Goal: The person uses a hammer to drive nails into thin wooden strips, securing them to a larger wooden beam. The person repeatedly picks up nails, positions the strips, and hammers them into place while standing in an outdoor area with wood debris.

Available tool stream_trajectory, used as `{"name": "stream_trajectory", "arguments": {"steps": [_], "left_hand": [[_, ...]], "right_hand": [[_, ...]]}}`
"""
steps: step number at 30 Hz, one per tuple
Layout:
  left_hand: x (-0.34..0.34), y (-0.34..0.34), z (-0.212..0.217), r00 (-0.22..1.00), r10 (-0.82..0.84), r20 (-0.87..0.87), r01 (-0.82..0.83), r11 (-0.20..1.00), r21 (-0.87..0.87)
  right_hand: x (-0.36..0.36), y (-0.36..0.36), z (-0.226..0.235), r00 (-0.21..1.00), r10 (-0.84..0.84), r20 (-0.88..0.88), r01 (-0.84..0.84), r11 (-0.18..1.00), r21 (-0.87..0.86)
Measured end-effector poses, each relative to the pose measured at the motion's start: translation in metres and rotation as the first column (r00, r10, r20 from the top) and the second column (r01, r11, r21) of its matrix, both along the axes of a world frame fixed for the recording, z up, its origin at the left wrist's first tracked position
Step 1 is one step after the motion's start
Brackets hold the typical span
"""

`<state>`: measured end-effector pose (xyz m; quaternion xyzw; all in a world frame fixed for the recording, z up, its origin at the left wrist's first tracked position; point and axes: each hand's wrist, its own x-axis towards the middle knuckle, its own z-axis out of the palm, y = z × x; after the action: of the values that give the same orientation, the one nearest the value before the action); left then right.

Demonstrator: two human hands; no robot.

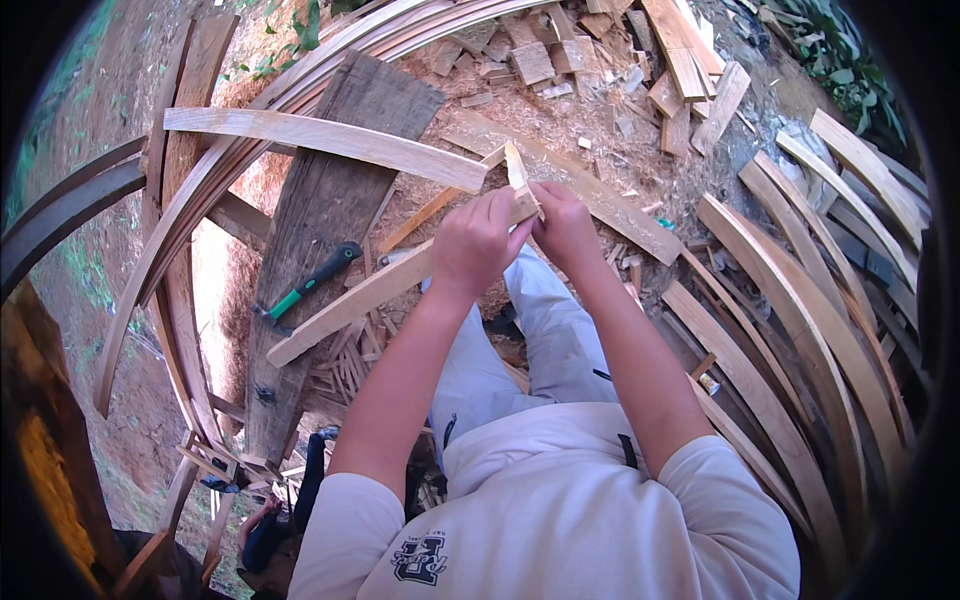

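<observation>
My left hand (475, 240) grips the upper end of a long pale wooden slat (340, 310) that slopes down to the left across a dark plank (330, 200). My right hand (562, 222) is closed next to it on a small light wood wedge (518, 172) that stands up above the slat's end. Both hands meet over the slat, above my knees in light trousers.
A hammer with a green and black handle (312, 282) lies on the dark plank to the left. Curved wooden strips (790, 300) are stacked at the right and arch over the top left. Short offcut blocks (560, 55) and sawdust cover the ground beyond.
</observation>
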<state>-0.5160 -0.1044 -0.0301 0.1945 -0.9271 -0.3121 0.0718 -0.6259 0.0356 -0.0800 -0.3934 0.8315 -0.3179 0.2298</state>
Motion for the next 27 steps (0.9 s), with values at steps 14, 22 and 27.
{"name": "stream_trajectory", "arguments": {"steps": [14,22,27], "left_hand": [[0.005,0.002,-0.012,0.997,0.059,-0.05,-0.06,0.998,-0.02],[0.0,0.001,-0.006,0.999,0.042,-0.014,-0.042,0.999,-0.012],[0.0,0.002,-0.01,0.998,0.065,-0.009,-0.064,0.998,0.02]], "right_hand": [[0.005,-0.101,0.163,0.969,0.134,-0.207,-0.156,0.983,-0.094],[0.168,-0.212,0.078,0.573,0.78,-0.251,-0.786,0.61,0.101],[0.196,-0.226,0.051,0.514,0.828,-0.227,-0.81,0.555,0.191]]}}
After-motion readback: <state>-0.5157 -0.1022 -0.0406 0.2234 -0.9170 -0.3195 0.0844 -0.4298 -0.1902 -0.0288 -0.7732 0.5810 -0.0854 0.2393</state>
